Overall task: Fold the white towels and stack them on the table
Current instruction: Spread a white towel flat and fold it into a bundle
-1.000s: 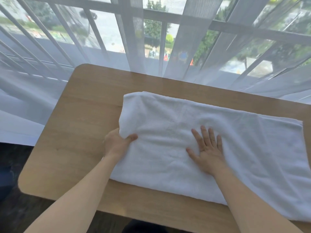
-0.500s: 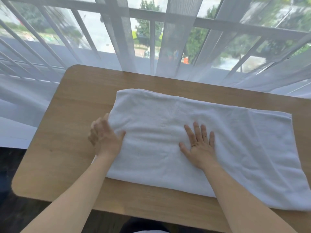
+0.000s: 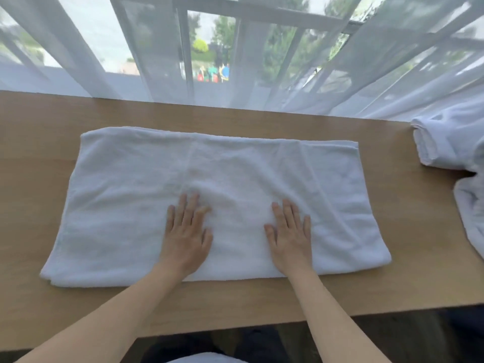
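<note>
White terry cloth filled the middle of the scene: a long white rectangular towel (image 3: 209, 195), already doubled lengthwise by the look of its thick near edge, lay flat on the light wooden counter (image 3: 34, 142), its long side running left to right. Our left hand (image 3: 186, 237) and right hand (image 3: 289, 235) both rested palm-down on its near half, fingers (image 3: 186, 209) straight and spread, grasping nothing, only pressing the pile flat.

We judged the towel soft, limp and fairly light, with no stiffness of its own. It would sag and drape wherever it was lifted, and a single-point lift would pull it out of square. The loops looked grippy rather than slick, so it would likely drag on the wood and on itself instead of sliding cleanly. Nothing about it seemed fragile.

For the next fold we thought the best hold was at the two corners of one short end, pinching all layers together so the lower one did not lag behind, then carrying that end across to the other. Faint creases crossed the right part of the cloth, and a smoothing pass outward from the middle would have helped.

At the far right of the counter sat more white cloth: a folded white bundle (image 3: 445, 142) near the sheer white curtain (image 3: 288, 74), and a rumpled white piece (image 3: 471, 216) nearer us, possibly a towel yet to be folded, though the frame edge cut it off.
</note>
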Motion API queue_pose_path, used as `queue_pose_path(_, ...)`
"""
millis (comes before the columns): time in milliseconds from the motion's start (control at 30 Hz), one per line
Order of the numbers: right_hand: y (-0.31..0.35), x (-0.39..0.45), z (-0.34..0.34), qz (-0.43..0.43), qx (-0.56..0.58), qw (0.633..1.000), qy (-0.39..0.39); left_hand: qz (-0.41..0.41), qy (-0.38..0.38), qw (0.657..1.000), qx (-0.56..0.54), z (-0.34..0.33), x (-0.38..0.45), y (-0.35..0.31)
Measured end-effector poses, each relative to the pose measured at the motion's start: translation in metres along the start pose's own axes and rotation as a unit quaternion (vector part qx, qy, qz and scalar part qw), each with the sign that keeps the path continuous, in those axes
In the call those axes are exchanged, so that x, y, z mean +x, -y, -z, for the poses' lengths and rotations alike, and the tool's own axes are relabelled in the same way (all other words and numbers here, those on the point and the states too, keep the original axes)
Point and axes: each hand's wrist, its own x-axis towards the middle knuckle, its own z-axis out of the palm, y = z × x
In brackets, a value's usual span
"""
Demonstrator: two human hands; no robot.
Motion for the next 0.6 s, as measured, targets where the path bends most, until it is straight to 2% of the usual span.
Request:
queue_pose_path(100, -0.041, -0.011, 0.009, -0.058, 0.017, 0.998, -0.034, -0.099, 0.041, 0.994, 0.023, -0.027, 0.008, -0.054)
queue_pose_path(167, -0.070, -0.013, 0.018, -0.110, 0.031, 0.991, -0.072, -0.126, 0.070, 0.989, 0.043, -0.047, 0.013, -0.092)
queue_pose_path(267, -0.114, -0.012, 0.031, -0.217, 0.088, 0.965, -0.121, -0.125, 0.097, 0.986, 0.053, -0.070, 0.024, -0.142)
queue_pose_path(367, -0.149, -0.003, 0.043, -0.297, 0.141, 0.937, -0.116, -0.121, 0.115, 0.984, 0.066, -0.086, 0.044, -0.183)
queue_pose_path(500, -0.174, 0.018, 0.055, -0.313, 0.187, 0.923, -0.124, -0.091, 0.109, 0.988, 0.062, -0.104, 0.074, -0.230)
queue_pose_path(600, -0.184, 0.034, 0.062, -0.314, 0.305, 0.891, -0.123, -0.069, 0.090, 0.992, 0.046, -0.115, 0.087, -0.253)
